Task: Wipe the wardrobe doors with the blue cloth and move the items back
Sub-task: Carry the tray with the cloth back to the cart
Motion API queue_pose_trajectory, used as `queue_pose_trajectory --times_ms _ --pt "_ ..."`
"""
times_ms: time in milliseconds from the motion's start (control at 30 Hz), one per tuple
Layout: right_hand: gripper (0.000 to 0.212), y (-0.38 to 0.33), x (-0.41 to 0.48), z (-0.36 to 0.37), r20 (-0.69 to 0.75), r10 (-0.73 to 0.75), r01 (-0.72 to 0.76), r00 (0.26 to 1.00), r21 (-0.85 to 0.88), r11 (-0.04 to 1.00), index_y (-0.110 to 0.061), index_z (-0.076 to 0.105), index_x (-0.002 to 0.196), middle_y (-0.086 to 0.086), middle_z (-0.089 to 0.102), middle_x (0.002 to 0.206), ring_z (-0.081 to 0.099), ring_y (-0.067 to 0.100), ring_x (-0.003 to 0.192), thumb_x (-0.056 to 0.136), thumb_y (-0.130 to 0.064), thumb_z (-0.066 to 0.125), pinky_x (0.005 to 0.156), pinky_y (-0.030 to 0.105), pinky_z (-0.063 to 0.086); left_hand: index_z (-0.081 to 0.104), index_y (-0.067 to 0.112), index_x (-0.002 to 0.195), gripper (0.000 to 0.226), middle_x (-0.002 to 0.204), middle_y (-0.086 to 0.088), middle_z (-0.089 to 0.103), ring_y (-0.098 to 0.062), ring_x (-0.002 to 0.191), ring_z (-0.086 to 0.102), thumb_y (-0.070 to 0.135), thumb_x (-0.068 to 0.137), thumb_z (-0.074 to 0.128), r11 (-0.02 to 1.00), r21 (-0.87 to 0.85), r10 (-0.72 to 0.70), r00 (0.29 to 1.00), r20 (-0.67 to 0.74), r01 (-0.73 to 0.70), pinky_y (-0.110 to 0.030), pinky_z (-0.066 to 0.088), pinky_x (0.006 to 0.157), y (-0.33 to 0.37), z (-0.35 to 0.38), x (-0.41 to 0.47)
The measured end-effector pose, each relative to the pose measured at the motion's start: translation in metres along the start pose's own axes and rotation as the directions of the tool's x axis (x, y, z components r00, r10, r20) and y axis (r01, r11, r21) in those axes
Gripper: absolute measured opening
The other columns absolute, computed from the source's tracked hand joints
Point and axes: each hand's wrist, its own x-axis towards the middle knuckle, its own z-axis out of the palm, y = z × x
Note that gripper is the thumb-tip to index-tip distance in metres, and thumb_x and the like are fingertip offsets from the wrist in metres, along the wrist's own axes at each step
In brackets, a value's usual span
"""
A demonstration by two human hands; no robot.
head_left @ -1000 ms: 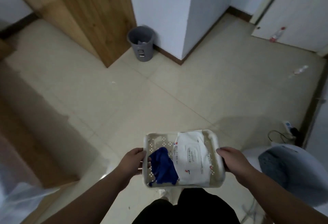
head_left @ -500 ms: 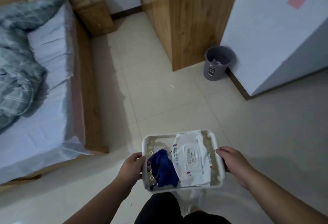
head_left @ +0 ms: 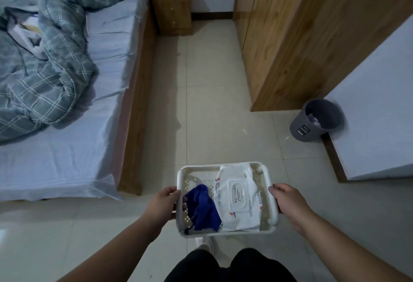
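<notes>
2 hands carry a white perforated plastic basket (head_left: 223, 166) at 6 o'clock in the view. The left hand (head_left: 162, 203) curls round its left rim and the right hand (head_left: 288, 197) curls round its right rim. Inside, the crumpled dark blue cloth (head_left: 202, 208) lies in the left half, touching a soft white pack of wet wipes (head_left: 239, 197) that fills the right half.

The tall light-wood wardrobe (head_left: 279, 47) stands at 1 o'clock, well apart from the basket, its doors apparently closed. The moment looks like a carrying stage: the cloth is in the basket, not in a hand, and no door is being wiped. The wood gives no sign of whether it has been wiped.

A round grey plastic bin (head_left: 317, 121) sits at 3 o'clock, near the wardrobe's end. A bed with a white sheet (head_left: 67, 147) fills 9 to 11 o'clock.

The wardrobe's top is cut off, its handles cannot be made out, most fingers are hidden by the basket, and the pack's print is too small to read.
</notes>
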Motion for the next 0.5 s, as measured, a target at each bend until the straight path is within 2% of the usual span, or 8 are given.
queue_pose_trajectory --times_ms 133,267,433,500 --pt "0.014 -0.050 0.031 -0.001 -0.007 -0.022 0.022 1.000 -0.010 1.000 -0.022 0.074 0.096 -0.004 0.078 0.085 0.075 0.021 0.080 0.093 -0.033 0.065 0.085 0.047 0.062 0.068 0.014 0.118 0.021 0.102 -0.017 0.076 -0.034 0.096 0.074 0.022 0.108 0.051 1.000 0.005 0.023 1.000 0.011 -0.024 -0.047 0.065 0.084 0.052 -0.010 0.032" --pt "0.012 -0.091 0.072 -0.010 0.014 -0.036 0.036 0.999 -0.001 0.999 -0.023 0.074 0.093 -0.009 0.078 0.077 0.077 0.016 0.073 0.093 -0.031 0.065 0.078 0.044 0.064 0.069 0.016 0.118 0.021 0.101 -0.015 0.076 -0.034 0.097 0.074 0.023 0.108 0.051 0.999 0.024 0.040 0.999 0.000 -0.040 -0.047 0.065 0.086 0.104 -0.006 0.069" --pt "0.013 -0.153 0.144 -0.021 0.049 -0.073 0.074 0.996 -0.004 0.997 -0.019 0.076 0.090 -0.004 0.079 0.075 0.077 0.017 0.067 0.094 -0.028 0.067 0.075 0.046 0.065 0.070 0.014 0.117 0.023 0.102 -0.015 0.077 -0.037 0.099 0.075 0.023 0.107 0.051 0.998 0.034 0.053 0.998 -0.031 -0.052 -0.047 0.065 0.084 0.173 0.008 0.117" --pt "0.015 -0.182 0.174 -0.026 0.071 -0.091 0.092 0.993 -0.023 0.995 -0.020 0.076 0.087 -0.004 0.078 0.073 0.076 0.017 0.066 0.094 -0.028 0.066 0.075 0.046 0.065 0.069 0.015 0.116 0.022 0.101 -0.015 0.077 -0.037 0.099 0.075 0.024 0.107 0.051 0.999 0.013 0.032 0.998 -0.062 -0.032 -0.043 0.065 0.079 0.201 0.014 0.136"
